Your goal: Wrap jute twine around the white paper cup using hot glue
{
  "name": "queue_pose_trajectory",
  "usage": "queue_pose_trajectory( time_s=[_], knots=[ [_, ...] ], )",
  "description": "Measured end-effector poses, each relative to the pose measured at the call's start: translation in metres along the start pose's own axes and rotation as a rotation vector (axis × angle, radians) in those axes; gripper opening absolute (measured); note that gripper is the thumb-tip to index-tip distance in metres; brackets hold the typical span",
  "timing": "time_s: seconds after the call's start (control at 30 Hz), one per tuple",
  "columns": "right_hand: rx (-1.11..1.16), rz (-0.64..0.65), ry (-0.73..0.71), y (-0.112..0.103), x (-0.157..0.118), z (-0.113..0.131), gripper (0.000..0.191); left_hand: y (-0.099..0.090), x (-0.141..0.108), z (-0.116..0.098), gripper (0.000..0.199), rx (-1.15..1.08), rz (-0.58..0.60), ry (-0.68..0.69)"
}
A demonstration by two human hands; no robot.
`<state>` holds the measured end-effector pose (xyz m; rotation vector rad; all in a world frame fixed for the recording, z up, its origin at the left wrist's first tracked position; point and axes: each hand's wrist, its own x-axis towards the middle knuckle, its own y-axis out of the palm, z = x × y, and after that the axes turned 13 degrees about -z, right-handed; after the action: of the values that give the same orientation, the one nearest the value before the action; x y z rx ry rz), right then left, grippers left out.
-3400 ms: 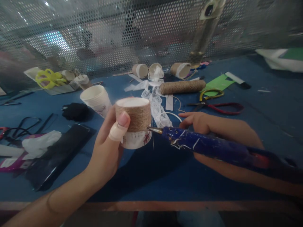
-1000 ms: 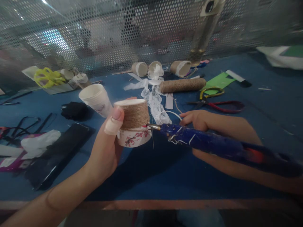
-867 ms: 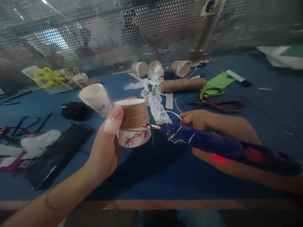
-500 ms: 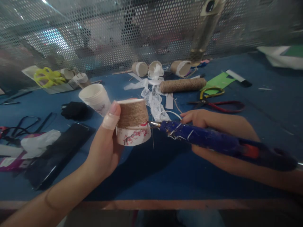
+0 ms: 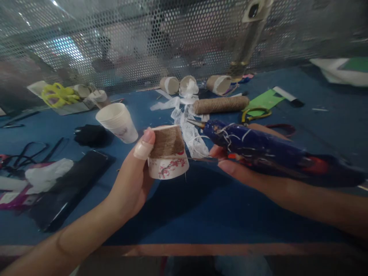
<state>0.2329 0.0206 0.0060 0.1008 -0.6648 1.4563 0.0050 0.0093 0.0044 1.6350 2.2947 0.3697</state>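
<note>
My left hand (image 5: 129, 180) grips a paper cup (image 5: 168, 168) partly wrapped in brown twine, its thumb bandaged. The twine covers one end, while white paper with pink blossoms shows below it. In my right hand (image 5: 238, 170) is a blue glue gun (image 5: 258, 149), with its metal tip pointing left, apart from the cup. A strand of twine (image 5: 201, 159) runs from the cup to my right fingertips. Behind the cup lies white lace (image 5: 188, 119), near a twine roll (image 5: 221, 104).
Stacked paper cups (image 5: 119, 120) stand left of the held cup. A black case (image 5: 70, 188) lies front left, yellow scissors (image 5: 59, 96) back left. Scissors with yellow and red handles (image 5: 257, 114) and green paper (image 5: 266, 101) lie right. A perforated metal screen (image 5: 129, 42) rises behind.
The glue gun's tip has moved up and away from the cup. The cup has shifted slightly right and down, and the twine strand is now stretched toward my right fingers.
</note>
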Motion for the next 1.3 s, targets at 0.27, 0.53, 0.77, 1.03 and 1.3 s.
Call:
queue_pose_trajectory(
  time_s=[0.27, 0.53, 0.77, 1.03, 1.3],
  knots=[
    [0.012, 0.083, -0.007, -0.0005, 0.0043, -0.0046, 0.014, -0.0009, -0.0002, -0.0004, 0.044, 0.124, 0.057, -0.005],
    [0.130, 0.075, 0.008, 0.0027, 0.0039, -0.0077, 0.013, -0.0023, -0.0010, -0.0012, 0.044, 0.119, 0.078, -0.003],
    [-0.006, 0.086, -0.043, -0.0009, 0.0065, -0.0032, 0.010, -0.0031, -0.0011, 0.0007, 0.047, 0.089, 0.111, 0.040],
    [-0.009, 0.032, -0.053, 0.0031, 0.0074, -0.0023, 0.013, -0.0035, -0.0012, -0.0010, 0.047, 0.159, 0.073, 0.030],
    [-0.072, -0.078, -0.112, -0.0008, 0.0078, -0.0092, 0.011, -0.0045, 0.0000, 0.0007, 0.046, 0.171, 0.056, 0.013]
  ],
)
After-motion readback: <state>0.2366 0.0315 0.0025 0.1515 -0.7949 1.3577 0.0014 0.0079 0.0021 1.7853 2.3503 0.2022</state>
